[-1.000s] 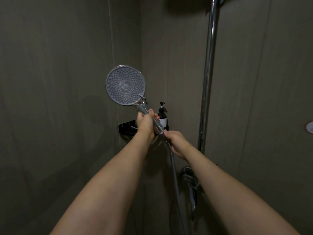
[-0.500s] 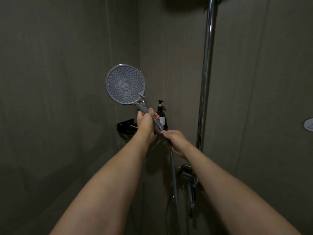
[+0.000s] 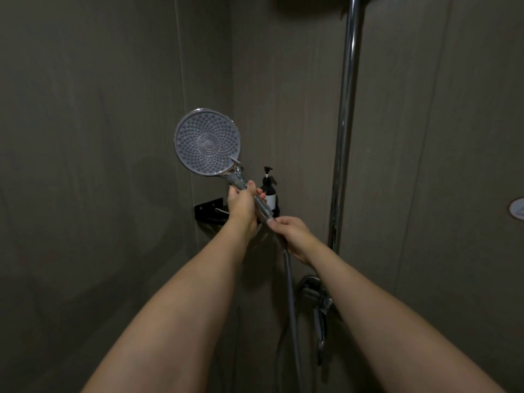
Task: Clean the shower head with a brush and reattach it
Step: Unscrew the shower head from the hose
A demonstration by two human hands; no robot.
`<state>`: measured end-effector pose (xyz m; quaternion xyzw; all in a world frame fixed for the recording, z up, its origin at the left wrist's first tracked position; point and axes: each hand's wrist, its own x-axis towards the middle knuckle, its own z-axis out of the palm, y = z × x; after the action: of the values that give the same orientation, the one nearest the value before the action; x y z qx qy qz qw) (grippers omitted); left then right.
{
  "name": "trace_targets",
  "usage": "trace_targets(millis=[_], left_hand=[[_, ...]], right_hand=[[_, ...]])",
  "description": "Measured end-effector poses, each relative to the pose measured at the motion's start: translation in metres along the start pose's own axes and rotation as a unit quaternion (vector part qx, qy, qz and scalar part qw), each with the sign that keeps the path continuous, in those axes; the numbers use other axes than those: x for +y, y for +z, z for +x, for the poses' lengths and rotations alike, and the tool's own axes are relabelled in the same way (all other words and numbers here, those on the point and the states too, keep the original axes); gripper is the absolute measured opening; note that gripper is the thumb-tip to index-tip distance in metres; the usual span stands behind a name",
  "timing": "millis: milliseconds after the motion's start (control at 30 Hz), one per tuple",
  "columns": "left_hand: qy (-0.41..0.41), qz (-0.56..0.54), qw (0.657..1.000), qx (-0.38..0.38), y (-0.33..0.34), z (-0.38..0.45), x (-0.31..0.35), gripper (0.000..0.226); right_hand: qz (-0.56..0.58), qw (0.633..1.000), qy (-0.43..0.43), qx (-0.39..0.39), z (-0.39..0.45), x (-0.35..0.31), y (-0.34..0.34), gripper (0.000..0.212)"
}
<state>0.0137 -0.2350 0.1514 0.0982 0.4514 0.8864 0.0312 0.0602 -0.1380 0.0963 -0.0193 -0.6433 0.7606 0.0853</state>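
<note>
Mid-frame, the left hand (image 3: 241, 205) grips the shower head (image 3: 208, 143) by its handle, nozzle face toward the camera; the right hand (image 3: 292, 231) has its fingers pinched on the hose (image 3: 290, 290) joint just below; no brush shows; I judge it is either coming off or going back on.

One shower head (image 3: 207, 142), one hose (image 3: 289, 282), two hands (image 3: 242, 206) (image 3: 292, 231), one pump bottle (image 3: 268, 189), one shelf (image 3: 208, 209), one riser pipe (image 3: 346, 109), one tap (image 3: 317, 296).

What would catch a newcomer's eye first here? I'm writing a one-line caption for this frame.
The round shower head, held up at centre with its nozzle face toward the camera. The left hand grips its handle while the right hand pinches the joint where the hose hangs down. A chrome pipe rises at right.
</note>
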Motion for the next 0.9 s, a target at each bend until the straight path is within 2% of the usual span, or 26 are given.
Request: trace_targets(millis=[67,133,367,500,567,733,800,900], left_hand=[[0.000,0.000,1.000,-0.001,0.0005,0.0002,-0.0003,0.018],[0.000,0.002,1.000,0.000,0.0013,-0.0004,-0.0004,0.012],[0.001,0.006,1.000,-0.011,0.0003,0.0024,-0.0029,0.006],[-0.001,0.000,1.000,-0.008,0.0033,0.0029,-0.0039,0.009],[-0.003,0.000,1.000,-0.009,0.0046,0.0041,-0.0052,0.002],[-0.010,-0.009,1.000,-0.005,0.0077,0.0047,-0.0070,0.008],[-0.011,-0.008,1.000,-0.007,0.0083,0.0038,-0.0071,0.013],[-0.019,-0.007,1.000,-0.006,0.0085,0.0033,-0.0075,0.013]], right_hand=[[0.031,0.999,0.001,0.005,-0.0004,-0.0004,-0.0005,0.019],[0.007,1.000,0.010,0.005,0.0010,0.0006,-0.0018,0.019],[0.003,1.000,0.003,-0.002,0.0003,-0.0015,-0.0022,0.020],[0.049,0.999,-0.005,-0.005,-0.0009,-0.0023,-0.0030,0.022],[0.006,1.000,0.000,0.005,-0.0002,-0.0020,-0.0030,0.019],[0.012,1.000,-0.013,0.006,-0.0005,-0.0020,-0.0058,0.020],[-0.004,1.000,-0.015,0.011,-0.0003,-0.0022,-0.0054,0.012],[0.063,0.998,-0.011,0.008,-0.0008,-0.0029,-0.0061,0.016]])
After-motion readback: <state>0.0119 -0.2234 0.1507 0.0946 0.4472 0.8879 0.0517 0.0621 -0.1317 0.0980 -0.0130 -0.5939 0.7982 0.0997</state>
